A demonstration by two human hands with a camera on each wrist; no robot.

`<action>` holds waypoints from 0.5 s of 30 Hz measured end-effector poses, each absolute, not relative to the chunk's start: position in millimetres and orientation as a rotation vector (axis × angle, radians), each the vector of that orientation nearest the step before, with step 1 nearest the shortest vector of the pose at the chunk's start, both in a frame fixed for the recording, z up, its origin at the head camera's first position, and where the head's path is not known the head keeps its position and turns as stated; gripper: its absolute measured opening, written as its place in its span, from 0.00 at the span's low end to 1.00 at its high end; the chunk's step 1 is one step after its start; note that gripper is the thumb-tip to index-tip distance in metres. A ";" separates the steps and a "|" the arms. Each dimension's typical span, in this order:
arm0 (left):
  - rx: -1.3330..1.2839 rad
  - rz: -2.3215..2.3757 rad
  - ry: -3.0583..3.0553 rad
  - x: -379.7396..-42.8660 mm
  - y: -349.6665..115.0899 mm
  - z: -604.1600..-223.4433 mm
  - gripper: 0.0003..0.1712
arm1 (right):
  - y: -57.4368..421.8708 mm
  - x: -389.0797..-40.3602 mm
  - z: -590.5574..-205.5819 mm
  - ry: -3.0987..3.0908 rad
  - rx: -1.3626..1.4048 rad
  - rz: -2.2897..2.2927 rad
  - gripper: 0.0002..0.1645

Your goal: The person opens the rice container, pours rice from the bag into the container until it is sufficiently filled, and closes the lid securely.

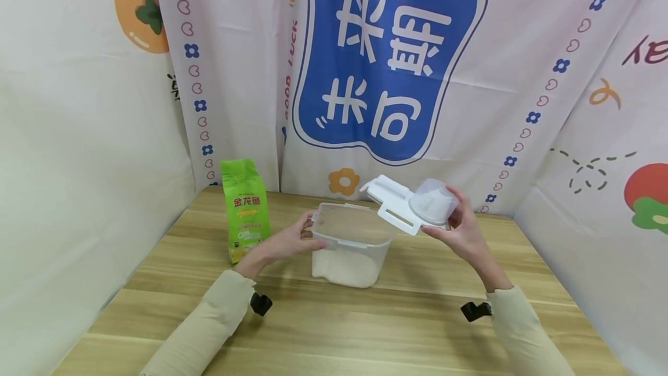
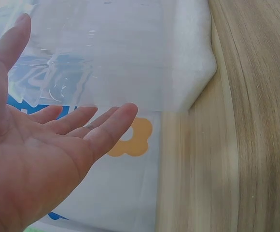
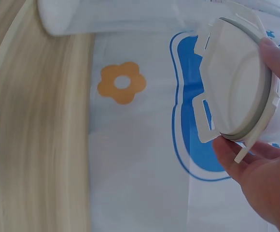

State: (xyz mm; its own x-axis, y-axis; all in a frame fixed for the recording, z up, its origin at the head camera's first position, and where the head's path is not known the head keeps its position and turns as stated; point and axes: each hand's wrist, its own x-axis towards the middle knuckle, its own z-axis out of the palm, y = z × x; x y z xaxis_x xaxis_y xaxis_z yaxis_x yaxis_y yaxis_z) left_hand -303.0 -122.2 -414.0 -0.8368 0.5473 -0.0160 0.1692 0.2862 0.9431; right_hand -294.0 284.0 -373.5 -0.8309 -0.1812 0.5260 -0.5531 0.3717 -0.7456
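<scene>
In front of you there is the tabletop (image 1: 334,332), made in light wood look, with yellowish and browner streaks which run mostly from side to side. Its far edge meets the printed cloth (image 1: 308,167). On the tabletop, toward your far left, a bright green bag (image 1: 246,210) with red and yellow print stands upright. To the right of this bag, and apart from it, you have a clear, lidless container (image 1: 365,250) standing near the middle. In its lower part, you can see a white content (image 1: 344,268).
</scene>
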 end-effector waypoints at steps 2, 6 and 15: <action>0.654 1.567 2.221 -303.1 -122.3 -413.5 0.49 | 289.4 -294.1 -376.1 -2.291 0.615 1.426 0.64; 0.650 1.566 2.222 -302.5 -122.8 -413.1 0.49 | 299.3 -295.2 -383.0 -2.331 0.535 1.341 0.63; 0.630 1.606 2.175 -301.3 -122.7 -413.7 0.49 | 319.1 -302.1 -402.9 -2.428 0.412 1.189 0.62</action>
State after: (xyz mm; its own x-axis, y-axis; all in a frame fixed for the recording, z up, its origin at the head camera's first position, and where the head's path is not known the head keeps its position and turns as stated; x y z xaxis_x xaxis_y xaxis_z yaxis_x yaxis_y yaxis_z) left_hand -301.3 -122.7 -413.7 -0.8343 0.5507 -0.0260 0.1374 0.2533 0.9576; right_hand -302.1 319.1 -402.9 -0.8747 -0.0840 0.4774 -0.4286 0.5939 -0.6808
